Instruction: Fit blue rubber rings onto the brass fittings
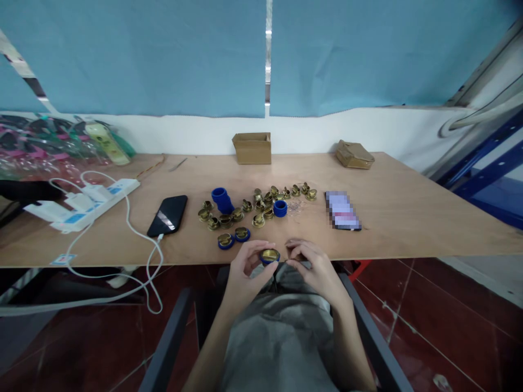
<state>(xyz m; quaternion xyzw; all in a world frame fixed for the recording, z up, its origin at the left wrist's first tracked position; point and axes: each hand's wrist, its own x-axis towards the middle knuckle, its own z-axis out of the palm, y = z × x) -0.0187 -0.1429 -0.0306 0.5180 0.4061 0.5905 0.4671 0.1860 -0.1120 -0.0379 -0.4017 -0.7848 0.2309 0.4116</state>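
Observation:
At the table's front edge my left hand (247, 272) grips a round brass fitting with a blue ring (269, 255) around it, between thumb and fingers. Just to its right, my right hand (314, 268) is closed in a pinch; something thin and small seems to be at the fingertips, too fine to name. Two brass fittings with blue rings (225, 240) lie just beyond my left hand. Farther back are several loose brass fittings (259, 220), a leaning stack of blue rings (221, 199), a short stack of blue rings (280, 208) and a scatter of thin wire-like pieces (297, 208).
On the left are a black phone (168, 216) on a white cable, a power strip (92, 204) with plugs, and several plastic bottles (61, 144). A second phone (342, 210) lies right. Behind stand an open cardboard box (252, 149) and a brown package (354, 155).

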